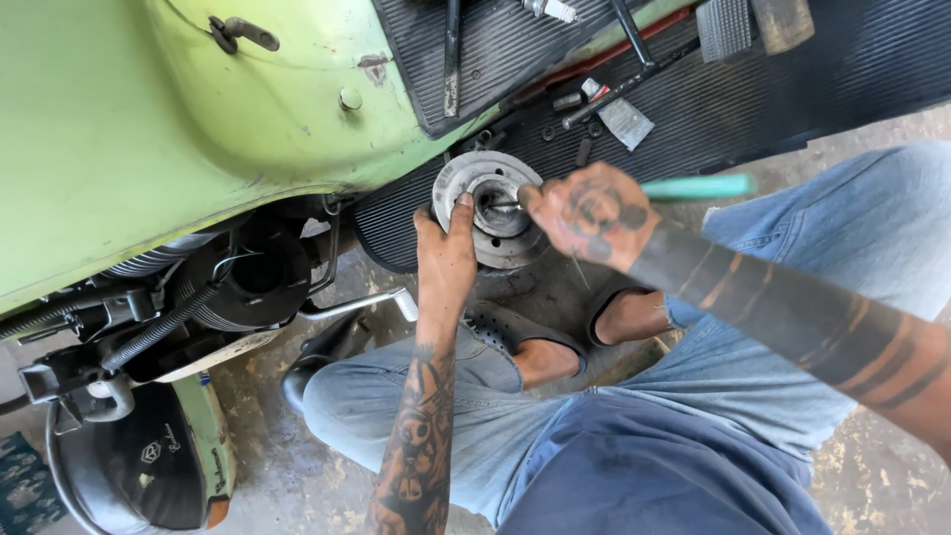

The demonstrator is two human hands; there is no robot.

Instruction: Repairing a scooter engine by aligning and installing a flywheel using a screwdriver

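Head view looks down on a round metal hub [492,208] lying flat on the ribbed black floor mat [792,89], its open centre facing up. Just left of the hub rises the green scooter body [149,109], with a black engine part and coiled spring [248,282] below-left of it. Loose bolts and small tools [594,104] lie on the mat above-right of the hub. The left hand [446,253] steadies the hub's near rim, thumb pressed on top. The right hand [592,213] is closed around a green-handled screwdriver [693,186], whose long axis runs roughly level, tip pointing left into the hub's centre.
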